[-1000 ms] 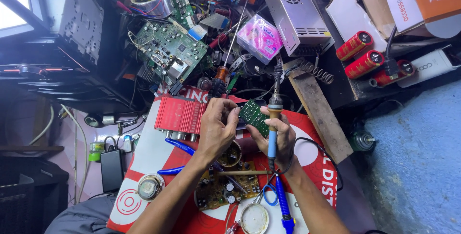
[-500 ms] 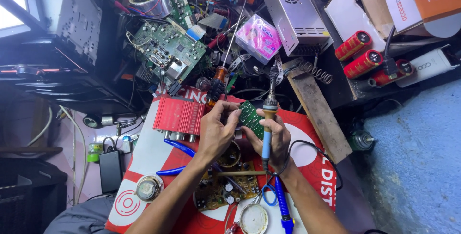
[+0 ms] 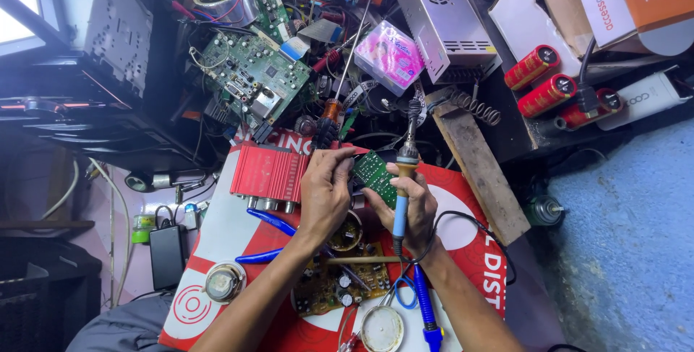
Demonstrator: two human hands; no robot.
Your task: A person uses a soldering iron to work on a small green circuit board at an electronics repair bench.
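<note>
Head view: looking straight down on a crowded repair bench, both bare hands meeting over a red and white mat (image 3: 238, 240).
Left hand (image 3: 325, 193): fingers curled and pinched on the left edge of a small green circuit board (image 3: 374, 176), holding it up off the mat.
Right hand (image 3: 413, 206): closed around the blue handle of a soldering iron (image 3: 402, 196), tip pointing toward the far edge of the bench, fingertips touching the board's right side.
Small green circuit board: tilted between the two hands, above the middle of the mat.
Hands together: close, nearly touching, both on the board.
Under the hands: a brown circuit board (image 3: 340, 283) lies flat on the mat near its near edge.
Left of the hands: a red amplifier case (image 3: 267, 173) at the mat's far-left corner, blue-handled pliers (image 3: 264, 236) just beside it.
Far edge: a large green circuit board (image 3: 253, 70) and a silver power supply (image 3: 444, 23).
Right edge: three red capacitors (image 3: 546, 88), well apart from the hands.
</note>
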